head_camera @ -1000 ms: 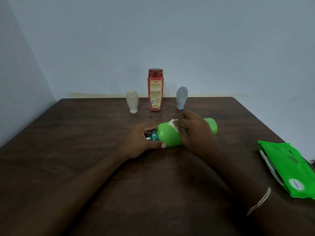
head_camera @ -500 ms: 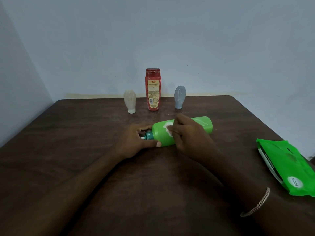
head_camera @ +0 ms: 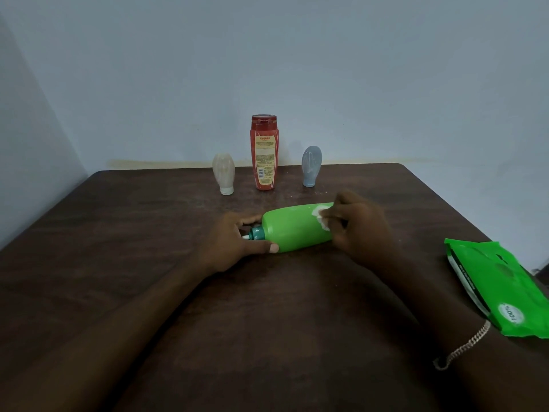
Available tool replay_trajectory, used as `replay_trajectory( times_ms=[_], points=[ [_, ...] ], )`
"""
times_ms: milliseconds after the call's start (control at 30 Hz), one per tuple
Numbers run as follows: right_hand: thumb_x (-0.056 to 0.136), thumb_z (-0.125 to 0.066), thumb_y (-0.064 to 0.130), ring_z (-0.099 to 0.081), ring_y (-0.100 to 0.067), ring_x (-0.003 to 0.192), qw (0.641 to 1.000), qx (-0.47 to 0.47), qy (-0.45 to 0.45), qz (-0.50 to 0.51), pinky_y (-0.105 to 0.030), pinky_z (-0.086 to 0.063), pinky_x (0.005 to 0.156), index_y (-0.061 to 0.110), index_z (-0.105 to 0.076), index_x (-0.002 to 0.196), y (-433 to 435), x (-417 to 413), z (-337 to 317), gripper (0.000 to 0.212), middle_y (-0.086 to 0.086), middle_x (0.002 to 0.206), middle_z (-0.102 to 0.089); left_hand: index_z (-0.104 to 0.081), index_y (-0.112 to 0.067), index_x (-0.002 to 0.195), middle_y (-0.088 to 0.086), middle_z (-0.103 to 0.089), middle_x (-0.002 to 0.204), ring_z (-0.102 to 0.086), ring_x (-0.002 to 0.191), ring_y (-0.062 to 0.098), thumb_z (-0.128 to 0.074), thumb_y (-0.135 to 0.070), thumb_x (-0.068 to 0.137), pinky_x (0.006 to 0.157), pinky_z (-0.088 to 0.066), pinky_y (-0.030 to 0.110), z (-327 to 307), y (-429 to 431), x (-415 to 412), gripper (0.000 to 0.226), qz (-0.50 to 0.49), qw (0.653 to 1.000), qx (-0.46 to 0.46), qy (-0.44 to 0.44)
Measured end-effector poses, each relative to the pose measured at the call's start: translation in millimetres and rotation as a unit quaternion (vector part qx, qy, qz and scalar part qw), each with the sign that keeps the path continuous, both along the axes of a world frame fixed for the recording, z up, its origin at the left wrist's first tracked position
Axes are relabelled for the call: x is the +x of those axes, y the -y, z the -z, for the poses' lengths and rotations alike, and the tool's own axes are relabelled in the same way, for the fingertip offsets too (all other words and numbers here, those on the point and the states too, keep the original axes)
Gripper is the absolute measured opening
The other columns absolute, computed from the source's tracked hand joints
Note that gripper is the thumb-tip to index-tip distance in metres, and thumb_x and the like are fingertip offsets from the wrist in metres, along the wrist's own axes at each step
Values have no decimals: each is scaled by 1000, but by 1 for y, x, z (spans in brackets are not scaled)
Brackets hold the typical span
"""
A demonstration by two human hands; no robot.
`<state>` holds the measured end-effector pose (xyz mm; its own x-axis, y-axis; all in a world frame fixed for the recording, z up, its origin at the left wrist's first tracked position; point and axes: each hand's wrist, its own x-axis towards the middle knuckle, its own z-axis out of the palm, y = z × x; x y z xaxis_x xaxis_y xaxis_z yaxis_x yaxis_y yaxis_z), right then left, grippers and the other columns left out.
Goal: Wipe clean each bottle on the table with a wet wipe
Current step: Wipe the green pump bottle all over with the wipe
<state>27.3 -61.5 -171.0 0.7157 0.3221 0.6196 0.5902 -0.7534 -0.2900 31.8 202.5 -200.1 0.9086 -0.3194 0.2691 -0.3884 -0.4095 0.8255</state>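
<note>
Wet wipe (head_camera: 320,217) has swept to the base end! Right grip (head_camera: 362,227) pinches it against the green bottle (head_camera: 294,230), lying mid-frame on the table (head_camera: 148,233); left grip (head_camera: 228,245) clasps the neck. Looks nearly done.

Lying bottle (head_camera: 297,230) mid table (head_camera: 118,248); tall bottle (head_camera: 264,156) behind, left small bottle (head_camera: 224,173) and right small bottle (head_camera: 311,169) flanking; wipes pack (head_camera: 499,286) far right, maybe overhanging.

3 bottles (head_camera: 264,153) block the table's (head_camera: 118,233) rear.
</note>
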Motion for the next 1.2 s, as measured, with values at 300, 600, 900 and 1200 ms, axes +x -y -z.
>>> replay_trajectory(
  times_ms=[300,600,900,1200],
  points=[
    [78,-71,2,-51,-15,60,1000,-6,0,-19,-30,-41,54,9,-78,88,-1,-1,4,14,1,74,-53,-69,-25,127,-18,-74,116,-70,107,2,-89,-18,73,92,-54,18,0,0,0,58,2,1000,-10,-2],
    [77,-68,1,-52,-19,60,1000,2,6,-11,-36,-46,53,11,-77,87,6,8,3,17,0,75,-51,-69,-28,125,-18,-74,115,-70,107,3,-90,-19,72,94,-55,22,2,-1,1,58,-3,1000,-7,1],
    [77,-62,3,-53,-17,66,999,27,-5,38,-27,-41,60,13,-78,89,15,19,-2,23,2,78,-54,-68,-31,125,-20,-73,115,-69,106,-1,-90,-21,72,89,-52,13,0,-1,1,58,-2,1000,3,1],
    [75,-64,7,-57,-18,66,996,52,-28,66,-29,-43,59,15,-79,83,44,23,-4,19,3,76,-58,-68,-28,126,-17,-74,117,-70,107,2,-89,-21,73,95,-55,23,-1,-2,0,58,3,1000,3,-1]
  ],
)
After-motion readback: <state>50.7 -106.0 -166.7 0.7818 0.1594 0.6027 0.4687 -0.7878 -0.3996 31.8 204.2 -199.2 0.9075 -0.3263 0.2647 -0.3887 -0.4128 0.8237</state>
